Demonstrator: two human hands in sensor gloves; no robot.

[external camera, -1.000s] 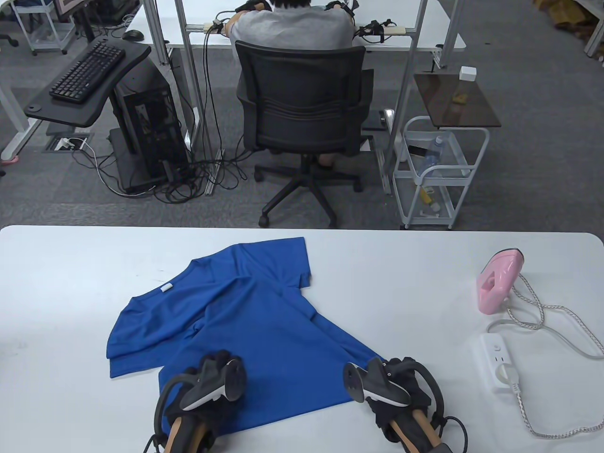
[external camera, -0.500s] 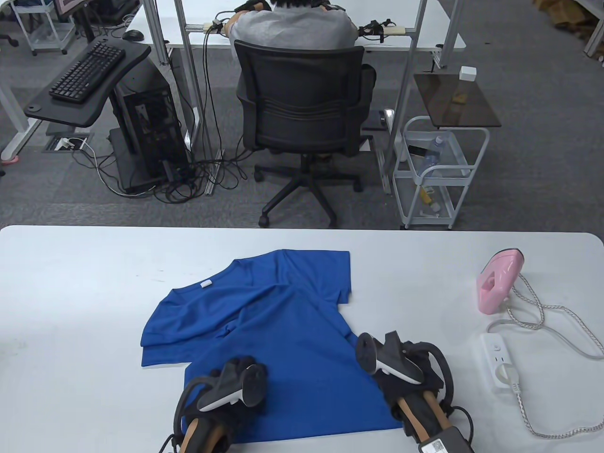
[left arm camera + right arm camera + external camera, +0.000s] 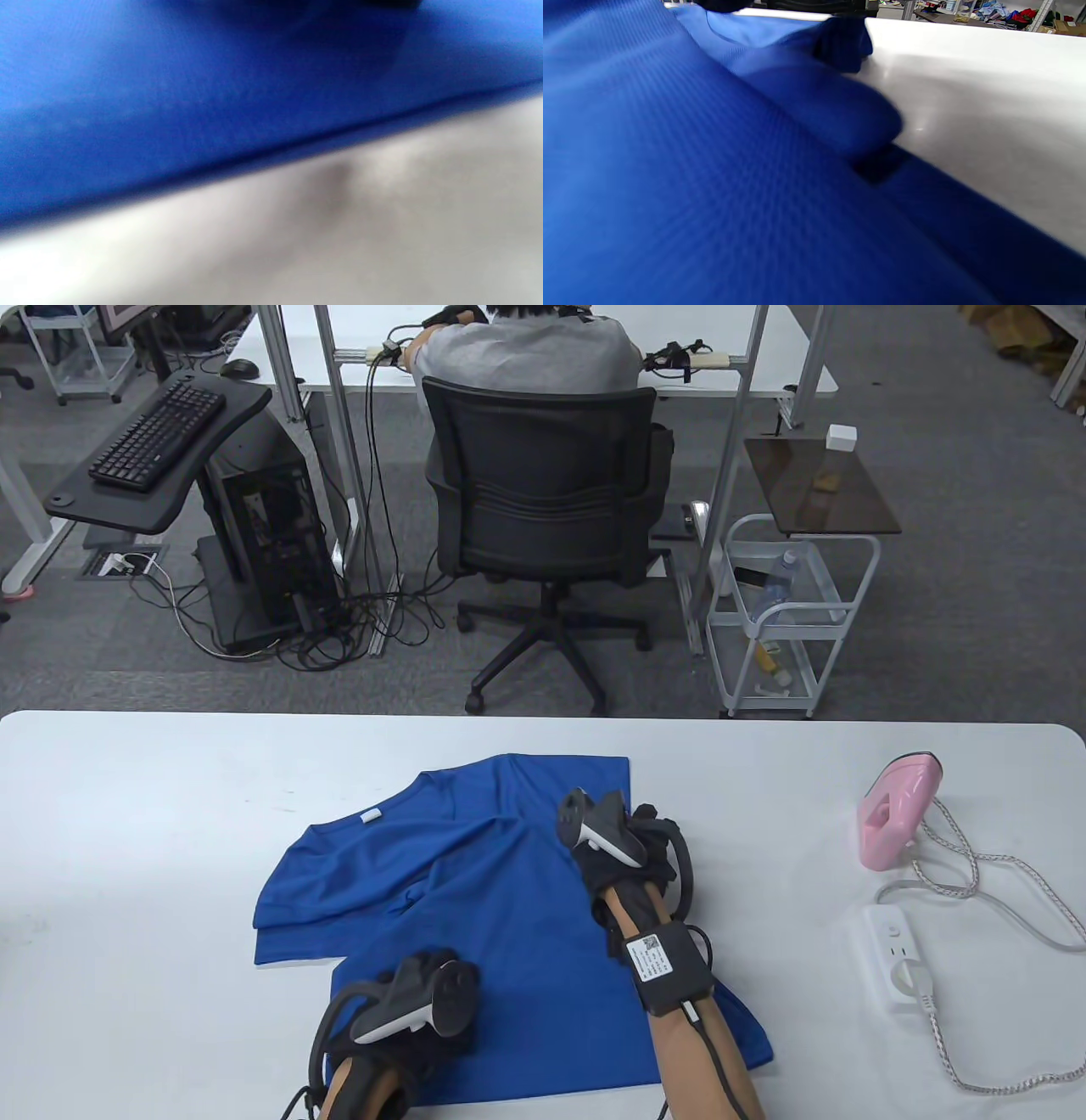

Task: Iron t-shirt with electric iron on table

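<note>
two hands were busy with the blue t-shirt, which lay spread but crooked in the middle of the white worktop. the left hand sat on the shirt's near part, close to the bottom hem. the left wrist view showed only blue cloth and its edge against the worktop, so i could not tell if those fingers were flat or curled. the right hand was out over the far sleeve, at the shirt's right edge. its fingers were hidden under the tracker, so i could not tell if it was pinching cloth or just resting on it. the right wrist view showed a bunched, folded lump of sleeve.

the pink iron stood untouched, well apart on the right side, next to a white power strip with its cord looping around.

the step looked like laying the shirt flat, not ironing yet. the next move probably called for pulling that folded sleeve out straight and smoothing the wrinkles while the left hand kept the shirt from sliding. only then would picking up the iron make sense.
</note>
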